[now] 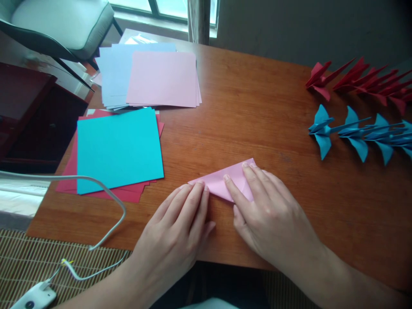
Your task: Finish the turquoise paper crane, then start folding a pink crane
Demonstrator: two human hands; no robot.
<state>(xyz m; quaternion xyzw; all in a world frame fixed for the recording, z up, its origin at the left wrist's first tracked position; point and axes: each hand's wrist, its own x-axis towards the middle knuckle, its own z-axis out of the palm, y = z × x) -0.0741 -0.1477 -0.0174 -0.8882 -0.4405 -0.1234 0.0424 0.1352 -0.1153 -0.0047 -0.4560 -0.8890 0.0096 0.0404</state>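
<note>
a folded piece of pink paper [222,182] lies on the worktop [244,111], close to the middle of its near edge, its narrow point towards the left edge. the left hand [177,227] has its fingers close together and gently bent, the tips on that narrow point, the thumb standing apart — it presses rather than grips. the right hand [270,210] is open with its palm down, index finger set apart from the others, fingertips resting on the wider end of the paper.

near the left edge, a turquoise sheet [119,150] lies on top of red sheets [128,195]. towards the far left corner, pink sheets [164,79] partly cover pale blue sheets [114,75]. along the right edge are two rows of folded paper birds — the red birds [352,77] by the far right corner, the blue birds [380,136] just nearer. a white cable [96,181] loops over the near left corner, and a chair [61,23] stands beyond the left edge.
</note>
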